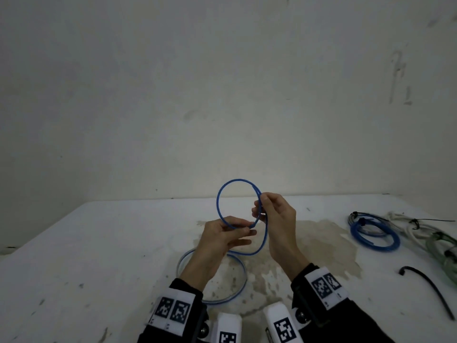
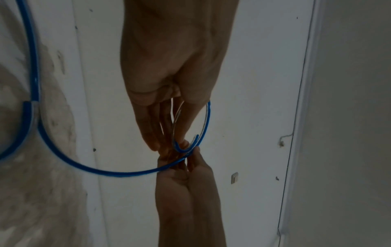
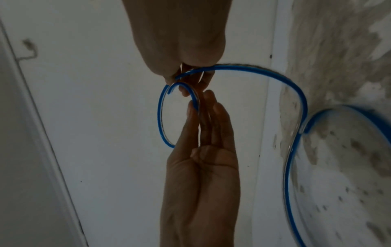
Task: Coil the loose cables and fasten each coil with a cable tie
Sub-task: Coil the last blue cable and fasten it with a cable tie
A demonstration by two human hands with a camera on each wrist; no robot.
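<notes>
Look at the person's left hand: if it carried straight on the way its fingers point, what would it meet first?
The left hand points toward the right hand, with the blue cable loop pinched between them. It would probably meet the right hand's fingers first, though depth is uncertain.

Surface: a white tabletop, scuffed and flecked with dark marks, ran the full width of the head view and met the wall along its far edge.
Stain: a large brownish-grey patch of worn, blotchy discolouration spread across the middle of the surface, with ragged edges; it also showed in both wrist views.
Wall: pale and plain, it filled the upper half of the head view, marked by faint smudges and some darker scrapes towards the upper right.
Wrist bands: white, printed with black-and-white square markers, over dark sleeves.
</notes>
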